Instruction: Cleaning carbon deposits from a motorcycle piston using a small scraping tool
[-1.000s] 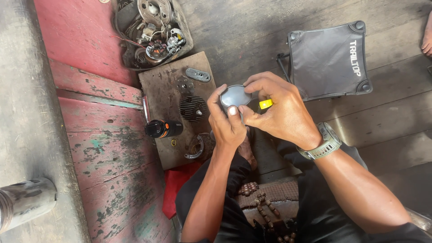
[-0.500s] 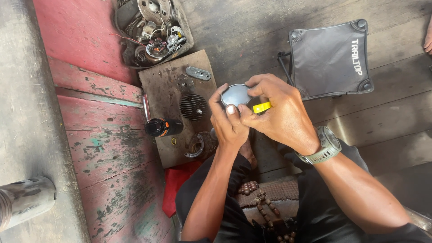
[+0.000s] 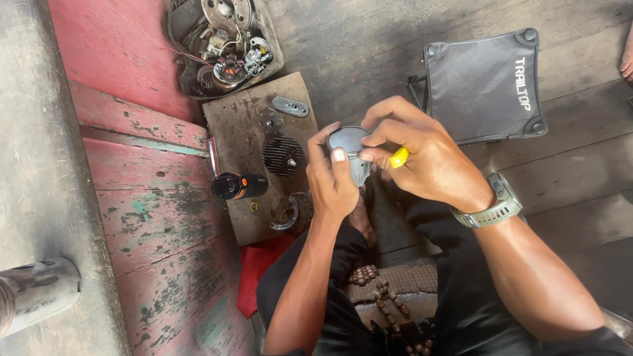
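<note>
Mostly hidden: the round grey metal part shows only its domed top and a strip of ribbed side; the rest sits behind fingers, so its full shape cannot be told.
Where it is: held in the air just off the right edge of the worn brown wooden board, above the person's lap.
Left hand: fingers curled tight round the part's side, thumb pressed on its front.
Right hand: fingertips closed on the part's top rim; a small yellow piece is pinched under them, most of it covered.
On the board: a black finned round piece near the middle, a small grey oval plate towards the top right corner, a dark bottle with an orange band lying at the left edge.
Beyond the board: a tray of engine parts and wires, cut off at the top; a black folding stool to the right.
</note>
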